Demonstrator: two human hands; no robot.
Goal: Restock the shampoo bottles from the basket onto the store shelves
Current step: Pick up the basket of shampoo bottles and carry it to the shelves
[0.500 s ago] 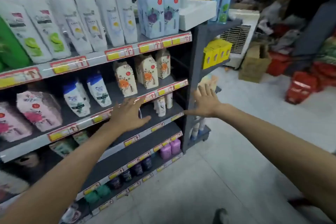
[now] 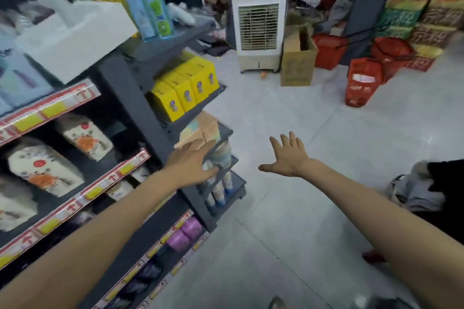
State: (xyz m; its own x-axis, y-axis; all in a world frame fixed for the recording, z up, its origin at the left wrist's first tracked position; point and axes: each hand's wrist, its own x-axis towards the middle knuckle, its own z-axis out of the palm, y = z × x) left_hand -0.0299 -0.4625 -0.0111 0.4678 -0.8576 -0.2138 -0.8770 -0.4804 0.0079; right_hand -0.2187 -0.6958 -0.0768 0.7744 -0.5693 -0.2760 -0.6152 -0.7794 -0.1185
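The left hand (image 2: 190,164) partly hides small bottles (image 2: 222,189) — price labels (image 2: 130,166) blur unreadably.

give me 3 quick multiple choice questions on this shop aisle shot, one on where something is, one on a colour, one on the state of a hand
1. Where does the cardboard box stand?
A) on a counter
B) on the floor beside the white air cooler
C) on a chair

2. What colour is the row of boxes at the aisle end?
A) yellow
B) green
C) purple

3. How is the right hand?
A) gripping a bottle
B) curled into a fist
C) open, fingers spread, holding nothing

Answers:
1 B, it sits on the floor tiles next to the cooler's side.
2 A, every box in the row has yellow faces.
3 C, the fingers are splayed over bare floor with nothing in the palm.
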